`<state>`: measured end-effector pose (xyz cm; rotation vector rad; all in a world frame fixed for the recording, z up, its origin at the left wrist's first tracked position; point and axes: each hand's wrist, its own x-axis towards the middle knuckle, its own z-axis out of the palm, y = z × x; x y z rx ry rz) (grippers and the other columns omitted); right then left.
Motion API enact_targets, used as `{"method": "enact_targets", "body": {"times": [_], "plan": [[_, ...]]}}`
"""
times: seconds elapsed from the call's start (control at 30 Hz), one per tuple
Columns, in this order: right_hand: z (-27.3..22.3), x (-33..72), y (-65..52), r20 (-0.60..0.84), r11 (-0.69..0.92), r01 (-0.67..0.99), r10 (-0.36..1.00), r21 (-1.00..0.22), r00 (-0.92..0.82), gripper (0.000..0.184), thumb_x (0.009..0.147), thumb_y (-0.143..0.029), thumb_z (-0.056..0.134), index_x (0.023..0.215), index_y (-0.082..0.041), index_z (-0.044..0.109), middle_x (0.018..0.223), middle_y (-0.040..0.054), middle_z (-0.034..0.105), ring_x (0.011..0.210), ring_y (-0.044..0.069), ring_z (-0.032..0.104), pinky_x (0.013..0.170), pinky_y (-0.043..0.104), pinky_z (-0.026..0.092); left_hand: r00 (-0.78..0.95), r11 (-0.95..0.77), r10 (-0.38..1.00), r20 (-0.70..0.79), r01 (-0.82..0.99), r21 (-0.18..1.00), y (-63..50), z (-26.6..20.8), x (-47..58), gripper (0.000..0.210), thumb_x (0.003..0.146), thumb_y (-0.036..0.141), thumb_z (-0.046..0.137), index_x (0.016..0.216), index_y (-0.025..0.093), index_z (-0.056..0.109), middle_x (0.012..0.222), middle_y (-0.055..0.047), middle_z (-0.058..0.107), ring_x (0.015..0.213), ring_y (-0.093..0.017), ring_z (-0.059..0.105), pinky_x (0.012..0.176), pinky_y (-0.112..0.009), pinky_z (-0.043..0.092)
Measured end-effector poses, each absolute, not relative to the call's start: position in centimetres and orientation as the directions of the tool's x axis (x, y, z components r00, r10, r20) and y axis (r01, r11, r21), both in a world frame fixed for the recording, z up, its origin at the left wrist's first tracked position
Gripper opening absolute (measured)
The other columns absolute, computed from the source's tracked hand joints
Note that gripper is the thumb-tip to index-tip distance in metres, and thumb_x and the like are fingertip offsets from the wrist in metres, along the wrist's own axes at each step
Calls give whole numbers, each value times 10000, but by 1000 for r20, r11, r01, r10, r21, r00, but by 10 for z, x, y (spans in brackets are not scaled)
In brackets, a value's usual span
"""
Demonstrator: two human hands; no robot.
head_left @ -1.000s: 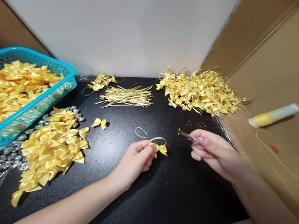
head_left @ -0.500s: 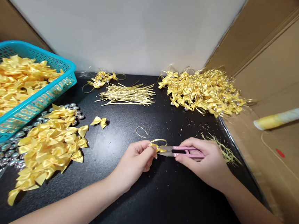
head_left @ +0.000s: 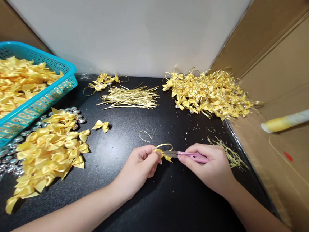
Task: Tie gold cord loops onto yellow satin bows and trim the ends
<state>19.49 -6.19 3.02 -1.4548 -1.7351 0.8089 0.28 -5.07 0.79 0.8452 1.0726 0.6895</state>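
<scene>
Between the thumb and fingers of my left hand point(head_left: 142, 164) is a yellow ribbon bow point(head_left: 166, 157) with a loop of gold cord point(head_left: 164, 145) standing out from it. Those fingertips cover part of the bow. My right hand point(head_left: 211, 163) is closed around pink thread snips point(head_left: 194, 156), whose metal blades point left and reach the bow beside the loop. Whether cord lies between the blades is too small to tell. A thin cord loop point(head_left: 144, 136) lies on the black table just beyond my left hand.
Left stands a turquoise basket point(head_left: 60, 86) of bows, with more bows point(head_left: 52, 150) and silvery beads point(head_left: 4, 158) before it. Cut gold cords point(head_left: 131, 97) lie mid-back. Looped bows point(head_left: 209, 95) are heaped back right, above cord scraps point(head_left: 231, 156). A cardboard tube point(head_left: 292, 120) lies far right.
The snips' handles have been squeezed together and the blades have come closed at the bow. The snips have also turned slightly. My left hand keeps its hold.
</scene>
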Motion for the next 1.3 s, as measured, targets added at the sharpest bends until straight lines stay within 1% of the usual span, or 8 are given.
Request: {"method": "enact_targets", "body": {"times": [0.17,0.37,0.87,1.17,1.3], "plan": [[30,195,-62,114,151,536,988,-831,-102,149,733,-285,715,627,-193,666,568,-10,678,475,119,629,459,180,540,336,514,818,-466,-65,855,-51,9,3,279,786,375,557,616,162,498,437,98,330,408,-36,213,386,-160,174],[32,195,-61,125,159,546,987,-822,-99,142,727,-254,707,604,-194,668,545,-12,677,451,119,622,433,173,519,329,507,820,-468,-36,861,-50,12,4,259,758,364,572,606,170,493,439,101,309,402,-38,207,387,-167,170],[32,196,-60,136,180,590,984,-787,-119,187,740,-265,696,576,-188,650,510,-19,642,428,101,583,413,162,474,346,496,816,-463,-9,868,-50,10,3,281,753,392,596,605,177,490,453,99,299,406,-44,209,387,-169,180],[37,195,-60,162,190,600,982,-777,-100,182,726,-248,692,560,-194,641,486,-26,633,401,101,569,399,168,469,342,508,810,-477,0,861,-50,11,4,282,757,394,584,603,180,484,450,96,315,398,-45,224,383,-170,179],[37,198,-60,137,167,595,986,-786,-97,144,713,-275,705,600,-200,659,526,-23,657,425,113,593,404,176,490,336,520,806,-488,-6,854,-50,11,4,291,758,413,584,616,177,490,449,95,328,394,-44,233,384,-171,186]]}}
